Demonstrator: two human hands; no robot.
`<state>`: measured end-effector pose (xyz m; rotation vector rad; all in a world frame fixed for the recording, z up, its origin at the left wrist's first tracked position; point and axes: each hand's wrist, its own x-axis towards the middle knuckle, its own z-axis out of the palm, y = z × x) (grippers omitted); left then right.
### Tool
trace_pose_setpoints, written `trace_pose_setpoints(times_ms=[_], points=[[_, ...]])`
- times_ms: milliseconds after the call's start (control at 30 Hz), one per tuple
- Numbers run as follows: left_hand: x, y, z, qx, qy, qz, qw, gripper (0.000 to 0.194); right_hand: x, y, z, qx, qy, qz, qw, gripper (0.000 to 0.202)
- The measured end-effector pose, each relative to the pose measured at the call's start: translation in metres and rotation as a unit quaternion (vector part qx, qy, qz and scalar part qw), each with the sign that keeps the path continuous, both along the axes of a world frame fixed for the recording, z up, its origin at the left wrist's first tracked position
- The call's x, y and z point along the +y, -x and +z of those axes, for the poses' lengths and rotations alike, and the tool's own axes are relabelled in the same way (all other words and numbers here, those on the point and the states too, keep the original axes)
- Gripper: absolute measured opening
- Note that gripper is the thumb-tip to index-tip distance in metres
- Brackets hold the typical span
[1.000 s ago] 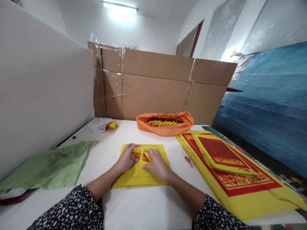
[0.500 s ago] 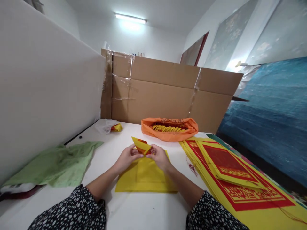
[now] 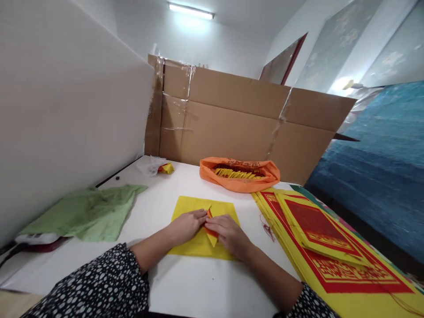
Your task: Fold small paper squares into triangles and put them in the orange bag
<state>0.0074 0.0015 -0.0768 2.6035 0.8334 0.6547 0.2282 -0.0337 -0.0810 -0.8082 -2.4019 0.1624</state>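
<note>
A small folded piece of yellow and red paper (image 3: 212,239) lies at a slant over a flat yellow sheet (image 3: 185,204) in the middle of the table. My left hand (image 3: 188,226) has its closed fingers on the left side of the folded paper, near its upper end. From the right, my right hand (image 3: 230,233) grips the same piece with its fingers bent across the middle. The pointed top and bottom corners show between the hands, while the fingers hide part of the fold.
Behind the sheet sits an orange bag (image 3: 240,184) with several folded yellow pieces. Stacked red-and-yellow printed papers (image 3: 364,274) cover the right side. A green cloth (image 3: 99,212) lies left, a plastic bag (image 3: 150,166) behind it. A cardboard panel (image 3: 228,128) stands at the back.
Both hands have lowered the folded paper from above the sheet onto it. The piece has turned from standing with an open flap to lying narrow and slanted. The camera view has shifted slightly.
</note>
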Motion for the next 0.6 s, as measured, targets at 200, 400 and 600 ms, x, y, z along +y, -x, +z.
trace_pose_setpoints(times_ms=[200,400,600], points=[[-0.003,0.003,0.005,-0.027,0.071,0.049,0.996,0.05,-0.004,-0.005,-0.004,-0.044,0.073,0.073,0.994,0.039],[0.0,0.003,0.004,-0.041,0.104,0.029,0.993,0.051,-0.004,-0.006,0.004,0.077,0.22,-0.003,0.973,0.023],[0.002,0.01,0.019,0.0,0.139,-0.022,0.99,0.039,0.012,0.01,-0.001,0.212,0.35,-0.08,0.909,0.01]])
